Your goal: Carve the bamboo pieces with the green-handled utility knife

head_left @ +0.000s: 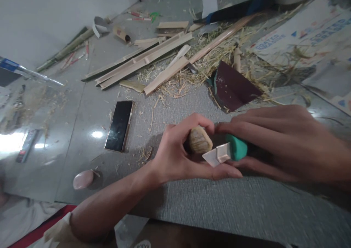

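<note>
My left hand is wrapped round a short, pale brown piece whose rough, fibrous end faces up. In my right hand is a knife with a green handle and a short, slanted metal blade. The blade lies just beside the lower right side of the brown piece, above my left thumb; whether they touch is hard to tell. Both hands are close together over the grey textured table.
A black phone and a pink rounded object lie to the left. Split bamboo strips, straw-like shavings, a dark maroon sheet and a long dark-handled tool are farther back. Printed paper covers the back right.
</note>
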Available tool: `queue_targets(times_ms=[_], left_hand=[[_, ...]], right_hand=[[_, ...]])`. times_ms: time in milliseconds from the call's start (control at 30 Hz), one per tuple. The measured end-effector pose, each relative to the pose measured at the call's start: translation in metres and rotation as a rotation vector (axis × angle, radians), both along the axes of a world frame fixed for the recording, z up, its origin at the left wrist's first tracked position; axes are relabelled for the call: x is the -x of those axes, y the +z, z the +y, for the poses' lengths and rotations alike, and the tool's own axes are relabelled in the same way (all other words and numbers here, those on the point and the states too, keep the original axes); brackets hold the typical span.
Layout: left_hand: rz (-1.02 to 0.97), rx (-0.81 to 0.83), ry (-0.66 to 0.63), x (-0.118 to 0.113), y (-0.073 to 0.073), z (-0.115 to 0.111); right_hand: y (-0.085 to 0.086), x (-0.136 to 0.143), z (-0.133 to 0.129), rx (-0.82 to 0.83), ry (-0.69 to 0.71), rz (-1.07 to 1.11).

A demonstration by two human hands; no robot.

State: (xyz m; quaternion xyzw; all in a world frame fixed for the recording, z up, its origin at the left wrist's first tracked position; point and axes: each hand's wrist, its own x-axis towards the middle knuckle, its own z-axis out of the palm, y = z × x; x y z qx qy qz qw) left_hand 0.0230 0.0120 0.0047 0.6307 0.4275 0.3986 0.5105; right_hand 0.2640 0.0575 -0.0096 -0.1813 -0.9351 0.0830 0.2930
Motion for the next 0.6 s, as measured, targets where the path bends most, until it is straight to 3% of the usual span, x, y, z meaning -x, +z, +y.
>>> queue_targets(times_ms=[133, 367, 467, 600], left_hand=[[0.025, -0.05, 0.034, -0.002, -0.003, 0.0], [0.187, 0.002, 0.183, 0.003, -0.008, 0.003], [0.209, -0.049, 0.106, 0.009, -0.009, 0.006], [0.287, -0.14, -0.022, 0.011, -0.008, 0.006]], right_hand=[[0.0, 0.0, 0.0, -0.019, -0.003, -0.002], [-0.011, 0.001, 0.003, -0.128, -0.21, 0.028], [-0.014, 0.004, -0.003, 0.025, -0.305, 0.086], [-0.004, 0.009, -0.014, 0.15, -0.313, 0.17]])
